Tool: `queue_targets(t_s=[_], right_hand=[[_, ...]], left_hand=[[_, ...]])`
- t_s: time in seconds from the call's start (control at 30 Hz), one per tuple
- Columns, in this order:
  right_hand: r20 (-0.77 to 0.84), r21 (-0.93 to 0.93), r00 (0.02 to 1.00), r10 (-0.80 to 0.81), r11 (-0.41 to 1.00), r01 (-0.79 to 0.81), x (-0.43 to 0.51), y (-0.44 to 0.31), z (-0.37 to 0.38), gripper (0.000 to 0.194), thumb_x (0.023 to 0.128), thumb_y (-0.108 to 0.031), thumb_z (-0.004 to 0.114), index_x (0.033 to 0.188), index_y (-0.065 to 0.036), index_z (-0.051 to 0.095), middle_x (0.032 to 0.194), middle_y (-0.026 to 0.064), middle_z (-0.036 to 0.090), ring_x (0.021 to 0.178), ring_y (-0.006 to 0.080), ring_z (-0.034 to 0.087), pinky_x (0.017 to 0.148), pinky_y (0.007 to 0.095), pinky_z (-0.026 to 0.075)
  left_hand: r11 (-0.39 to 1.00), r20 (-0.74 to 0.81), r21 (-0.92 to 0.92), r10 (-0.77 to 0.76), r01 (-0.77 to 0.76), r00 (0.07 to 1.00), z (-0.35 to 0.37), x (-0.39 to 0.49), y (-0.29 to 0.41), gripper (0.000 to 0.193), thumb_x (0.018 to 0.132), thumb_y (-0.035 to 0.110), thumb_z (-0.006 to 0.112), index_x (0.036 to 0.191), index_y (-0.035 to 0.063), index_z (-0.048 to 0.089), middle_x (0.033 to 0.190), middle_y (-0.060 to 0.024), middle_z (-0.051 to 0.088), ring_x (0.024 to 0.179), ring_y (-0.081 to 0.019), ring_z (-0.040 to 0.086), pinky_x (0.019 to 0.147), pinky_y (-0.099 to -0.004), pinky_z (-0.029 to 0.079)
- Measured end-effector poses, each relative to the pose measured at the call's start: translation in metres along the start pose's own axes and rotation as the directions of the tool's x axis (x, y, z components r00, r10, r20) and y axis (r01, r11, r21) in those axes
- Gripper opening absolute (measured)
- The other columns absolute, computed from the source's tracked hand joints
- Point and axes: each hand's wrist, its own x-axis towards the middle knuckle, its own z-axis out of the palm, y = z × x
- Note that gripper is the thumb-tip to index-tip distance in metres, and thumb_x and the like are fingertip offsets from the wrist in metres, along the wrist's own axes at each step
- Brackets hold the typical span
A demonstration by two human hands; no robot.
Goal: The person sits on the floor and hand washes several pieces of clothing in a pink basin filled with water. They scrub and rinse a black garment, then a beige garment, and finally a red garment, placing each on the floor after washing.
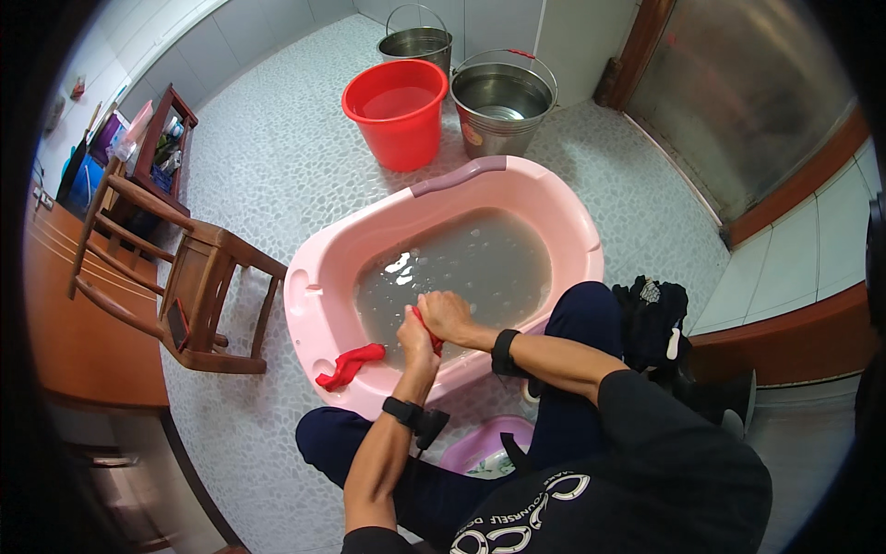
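Observation:
Both of my hands grip one piece of red cloth (pixel 428 331) over the near side of a pink plastic tub (pixel 325 256). My left hand (pixel 416 339) is closed around its lower part, and my right hand (pixel 446 317) is clenched just above and to the right, touching the left. Most of the cloth is hidden by my fingers. Greyish water (pixel 477 263) with some bubbles lies in the tub. A second red cloth item (pixel 351 365), perhaps a sock, is draped over the tub's near left rim.
Beyond the tub stand a red plastic bucket (pixel 398 138) holding water and two metal buckets (pixel 502 128) (pixel 417 45). A wooden chair (pixel 214 277) with a phone-like object on it is at left. Dark clothes (pixel 651 325) lie at right; a purple basin (pixel 488 440) sits between my legs.

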Motion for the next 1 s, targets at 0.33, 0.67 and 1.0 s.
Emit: queue_targets(t_s=[0.33, 0.67, 1.0], right_hand=[[0.041, -0.019, 0.996, -0.078, 0.997, 0.078, 0.002, -0.003, -0.005, 0.043, 0.091, -0.030, 0.041, 0.069, -0.002, 0.065, 0.068, 0.0236, 0.063, 0.062, 0.0410, 0.063, 0.057, 0.0499, 0.050], [-0.035, 0.063, 0.996, -0.077, 0.995, 0.079, 0.007, 0.010, 0.013, 0.041, 0.090, -0.031, 0.043, 0.069, -0.004, 0.065, 0.068, 0.0238, 0.061, 0.067, 0.0423, 0.061, 0.061, 0.0527, 0.047], [0.180, 0.667, 0.910, -0.375, 0.726, 0.167, 0.032, -0.055, -0.092, 0.036, 0.080, -0.034, 0.068, 0.080, 0.000, 0.061, 0.080, 0.0095, 0.063, 0.071, 0.0181, 0.059, 0.065, 0.0314, 0.047]], left_hand=[[0.990, 0.074, -0.089, -0.103, 0.109, 0.992, -0.004, -0.003, 0.002, 0.033, 0.095, 0.043, 0.045, 0.083, 0.0139, 0.055, 0.074, 0.0000, 0.055, 0.064, -0.0169, 0.055, 0.055, -0.0348, 0.046], [0.972, 0.175, -0.136, -0.168, 0.193, 0.970, -0.014, 0.000, 0.005, 0.033, 0.097, 0.042, 0.041, 0.092, 0.0123, 0.055, 0.077, -0.0012, 0.059, 0.060, -0.0185, 0.055, 0.052, -0.0349, 0.046], [0.987, 0.317, -0.060, -0.121, 0.147, 0.941, -0.003, -0.029, 0.022, 0.035, 0.099, 0.037, 0.037, 0.107, 0.0078, 0.055, 0.087, -0.0047, 0.062, 0.069, -0.0169, 0.062, 0.054, -0.0286, 0.049]])
